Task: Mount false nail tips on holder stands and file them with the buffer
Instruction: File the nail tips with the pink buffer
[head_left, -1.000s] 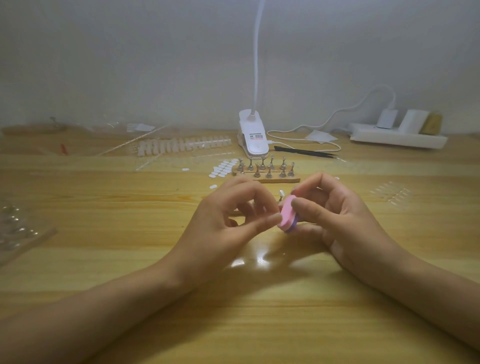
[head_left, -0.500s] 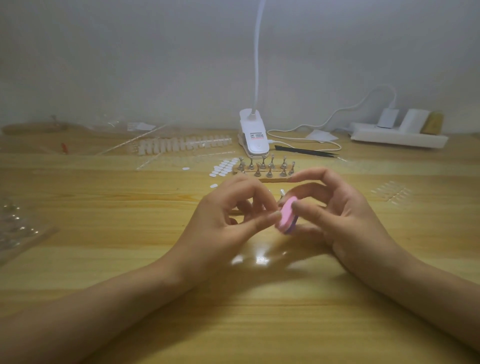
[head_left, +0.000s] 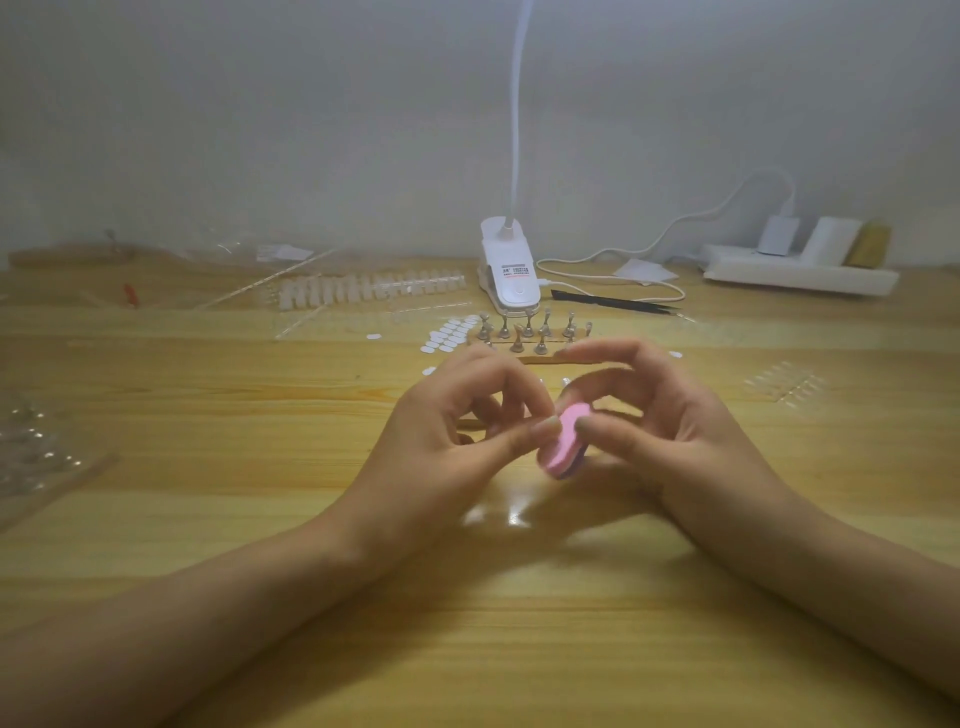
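pale wood-grain table (head_left: 208, 519), white clip lamp base (head_left: 511, 280) at the back middle, holder stands (head_left: 530, 332) on a little wooden strip just in front of it, white oval stickers (head_left: 452, 332) beside those, row of nail tips (head_left: 363, 288) further left, black tweezers (head_left: 613, 301), white power strip (head_left: 800, 273) back right, clear plastic tray (head_left: 36, 457) at the left edge
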